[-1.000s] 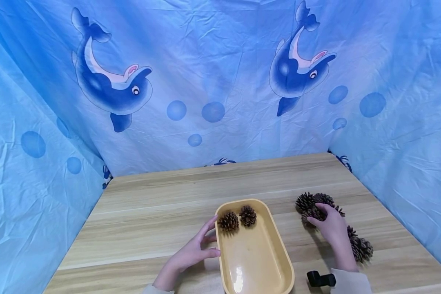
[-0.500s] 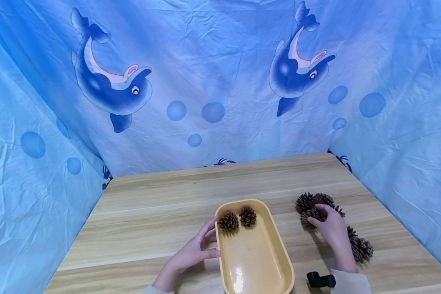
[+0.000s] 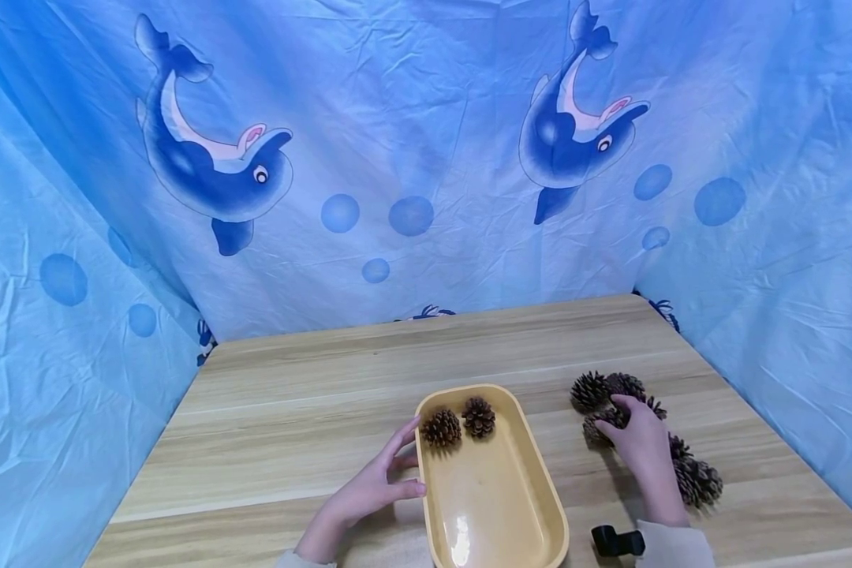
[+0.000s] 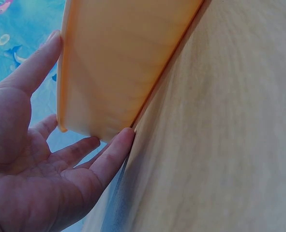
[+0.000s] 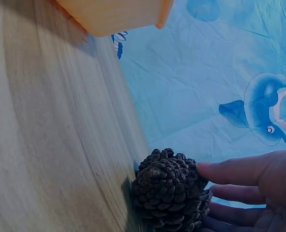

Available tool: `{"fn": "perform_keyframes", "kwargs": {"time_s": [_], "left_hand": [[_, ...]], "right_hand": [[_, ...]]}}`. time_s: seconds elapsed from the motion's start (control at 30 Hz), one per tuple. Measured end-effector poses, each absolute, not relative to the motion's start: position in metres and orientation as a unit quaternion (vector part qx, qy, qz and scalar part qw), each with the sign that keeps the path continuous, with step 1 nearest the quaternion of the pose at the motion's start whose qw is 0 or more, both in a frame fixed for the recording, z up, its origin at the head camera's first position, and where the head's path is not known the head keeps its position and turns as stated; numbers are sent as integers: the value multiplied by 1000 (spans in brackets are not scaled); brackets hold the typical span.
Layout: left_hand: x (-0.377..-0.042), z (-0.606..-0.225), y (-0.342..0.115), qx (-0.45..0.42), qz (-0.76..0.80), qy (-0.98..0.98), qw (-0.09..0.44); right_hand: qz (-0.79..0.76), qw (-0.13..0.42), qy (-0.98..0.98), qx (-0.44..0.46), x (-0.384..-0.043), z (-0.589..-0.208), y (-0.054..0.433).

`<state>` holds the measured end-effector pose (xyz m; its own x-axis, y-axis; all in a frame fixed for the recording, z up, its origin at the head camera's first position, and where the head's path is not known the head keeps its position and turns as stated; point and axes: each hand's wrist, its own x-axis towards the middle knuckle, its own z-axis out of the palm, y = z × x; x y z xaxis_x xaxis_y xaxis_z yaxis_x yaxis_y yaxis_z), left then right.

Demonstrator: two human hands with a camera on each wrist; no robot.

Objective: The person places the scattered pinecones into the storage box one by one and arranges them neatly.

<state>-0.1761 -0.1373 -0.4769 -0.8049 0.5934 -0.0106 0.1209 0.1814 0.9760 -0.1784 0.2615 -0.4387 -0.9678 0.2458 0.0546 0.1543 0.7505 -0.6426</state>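
A yellow rectangular tray (image 3: 493,489) stands on the table with two brown pine cones (image 3: 442,428) at its far end. My left hand (image 3: 369,485) rests against the tray's left side, fingers spread, thumb and fingertips touching its rim and wall. In the left wrist view, the left hand's fingers (image 4: 113,157) lie mostly straight along the outer wall. To the right of the tray, my right hand (image 3: 642,442) curves its thumb and fingers round a pine cone (image 3: 598,428) at the near side of a cluster. The right wrist view shows the thumb touching that pine cone (image 5: 164,186).
More pine cones (image 3: 589,391) lie close beside the held one. Several others (image 3: 697,480) sit right of the right wrist. A black device (image 3: 618,541) is at the right sleeve. Blue dolphin-print cloth (image 3: 412,142) hangs behind and beside the wooden table (image 3: 312,394).
The pine cone at my right hand has shifted slightly toward me, away from the one behind it. My left hand and the tray have stayed put.
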Motion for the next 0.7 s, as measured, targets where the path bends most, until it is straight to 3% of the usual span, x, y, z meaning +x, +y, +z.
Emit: {"fn": "perform_keyframes", "kwargs": {"time_s": [0.7], "left_hand": [[-176, -477, -137, 248, 595, 739, 199]], "right_hand": [[316, 57, -942, -93, -181, -442, 259]]}}
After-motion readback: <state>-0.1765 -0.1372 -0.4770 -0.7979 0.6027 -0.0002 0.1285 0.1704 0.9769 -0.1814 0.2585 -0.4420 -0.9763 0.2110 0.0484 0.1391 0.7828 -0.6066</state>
